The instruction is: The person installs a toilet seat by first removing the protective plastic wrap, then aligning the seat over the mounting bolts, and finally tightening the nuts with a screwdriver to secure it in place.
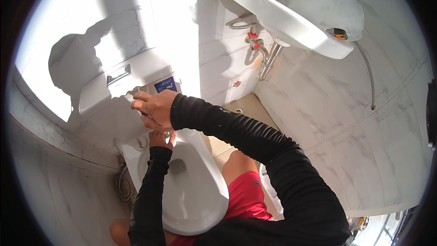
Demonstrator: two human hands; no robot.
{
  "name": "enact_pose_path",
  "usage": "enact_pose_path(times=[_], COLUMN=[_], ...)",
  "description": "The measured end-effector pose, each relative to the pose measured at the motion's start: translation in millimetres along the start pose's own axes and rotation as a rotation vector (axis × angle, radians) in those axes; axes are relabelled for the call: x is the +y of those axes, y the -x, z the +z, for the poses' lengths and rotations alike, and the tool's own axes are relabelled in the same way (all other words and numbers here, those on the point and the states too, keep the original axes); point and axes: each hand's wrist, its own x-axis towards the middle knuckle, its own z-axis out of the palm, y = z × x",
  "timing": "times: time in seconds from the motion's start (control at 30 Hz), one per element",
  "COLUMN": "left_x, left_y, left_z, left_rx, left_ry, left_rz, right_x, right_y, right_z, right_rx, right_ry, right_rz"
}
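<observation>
A white toilet bowl (200, 200) without a seat on it stands between my legs. My left hand (162, 140) is at the rear of the bowl, thumb and fingers closed around a small shiny metal piece by the rim. Just above it, my right hand (157, 109) is curled over the back ledge, in front of the cistern. What its fingers hold, if anything, is hidden. A round metal fitting (142, 143) sits on the ledge left of my left hand. Behind my hands stands the white cistern (93, 93) with a flush button (119, 74) and a blue label (165, 84).
A white washbasin (291, 25) with a chrome drain pipe (271, 61) and red-handled valves (253, 41) juts from the wall. On it lie a plastic bag (325, 9) and an orange-black tool (338, 33). A hose (124, 184) coils left of the bowl; a white object (268, 180) stands by my right leg.
</observation>
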Motion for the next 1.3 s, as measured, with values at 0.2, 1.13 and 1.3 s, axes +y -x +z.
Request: enact_pose_path(times=[0.2,1.13,1.3], left_x=[4.6,3.8,6.0], left_y=[4.3,7.6,13.5], left_z=[-1.2,0.6,-25.5], left_rx=[0.065,0.087,0.058], left_ry=[0.014,0.003,0.040], left_rz=[-0.027,-0.048,-0.016], right_x=[-6.8,-7.1,-15.4], right_y=[-6.9,5.6,8.2], right_z=[4.3,-28.6,-74.1], right_rx=[-0.136,0.278,0.222], right_ry=[0.298,0.342,0.105], right_rz=[0.307,0.268,0.260])
